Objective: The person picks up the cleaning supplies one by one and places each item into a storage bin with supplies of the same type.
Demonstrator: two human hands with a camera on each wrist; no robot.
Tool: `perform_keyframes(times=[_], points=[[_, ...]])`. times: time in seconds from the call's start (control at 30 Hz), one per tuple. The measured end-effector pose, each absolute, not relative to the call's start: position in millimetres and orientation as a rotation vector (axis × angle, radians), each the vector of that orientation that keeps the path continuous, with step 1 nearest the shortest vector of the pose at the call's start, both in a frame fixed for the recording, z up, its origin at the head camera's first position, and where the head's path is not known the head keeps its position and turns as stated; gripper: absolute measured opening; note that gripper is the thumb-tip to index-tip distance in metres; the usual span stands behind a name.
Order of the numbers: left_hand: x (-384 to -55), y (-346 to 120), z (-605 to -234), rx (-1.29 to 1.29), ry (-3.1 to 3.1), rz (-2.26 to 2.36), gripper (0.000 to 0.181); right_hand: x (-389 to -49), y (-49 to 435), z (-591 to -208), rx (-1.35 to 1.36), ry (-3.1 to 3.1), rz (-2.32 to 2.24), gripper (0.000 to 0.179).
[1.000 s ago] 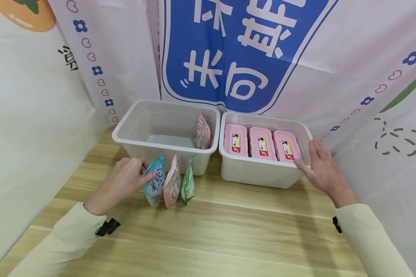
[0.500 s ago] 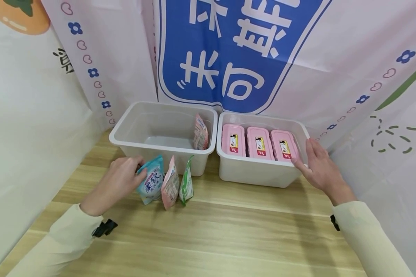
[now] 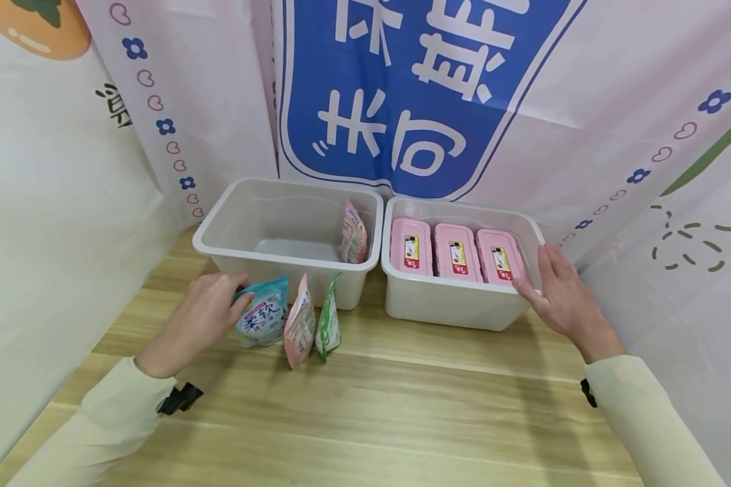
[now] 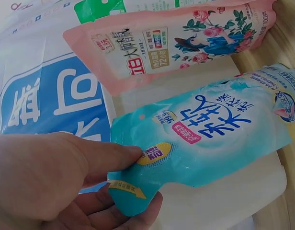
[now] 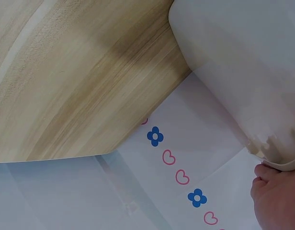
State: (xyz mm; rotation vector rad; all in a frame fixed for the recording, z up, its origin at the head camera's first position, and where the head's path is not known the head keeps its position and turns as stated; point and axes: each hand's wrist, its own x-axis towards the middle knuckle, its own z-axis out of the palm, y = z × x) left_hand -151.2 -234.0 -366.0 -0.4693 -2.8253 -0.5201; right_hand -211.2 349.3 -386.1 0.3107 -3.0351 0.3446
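My left hand [image 3: 197,318] pinches the spout corner of a blue laundry detergent pouch [image 4: 205,139], thumb on its printed front and fingers behind. In the head view the pouch's printed face is turned toward me. Just right of it stand a pink pouch [image 3: 300,328] and a green-and-white pouch [image 3: 329,330], both upright and seen nearly edge-on. My right hand [image 3: 566,297] rests on the right corner of the right grey bin [image 3: 445,304], fingers extended along the side rim and thumb over the front rim, near the closest of three pink-lidded boxes [image 3: 501,257].
Behind the pouches stands the left grey bin [image 3: 250,253], with another pink pouch [image 3: 353,237] upright at its right end. Both bins sit side by side on the wooden table [image 3: 365,419], close to the printed cloth backdrop [image 3: 219,101]. Cloth walls flank both sides.
The left hand has shifted slightly left with the blue pouch and turned its printed face more toward me, away from the pink pouch. The right hand stays on the bin's rim.
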Motion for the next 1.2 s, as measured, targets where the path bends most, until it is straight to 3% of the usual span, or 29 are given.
perform_keyframes(times=[1.2], points=[[-144,-247,-333,-0.464,-2.813,-0.556,0.007,-211,350,-386,0.331,-3.041,0.325,0.095]])
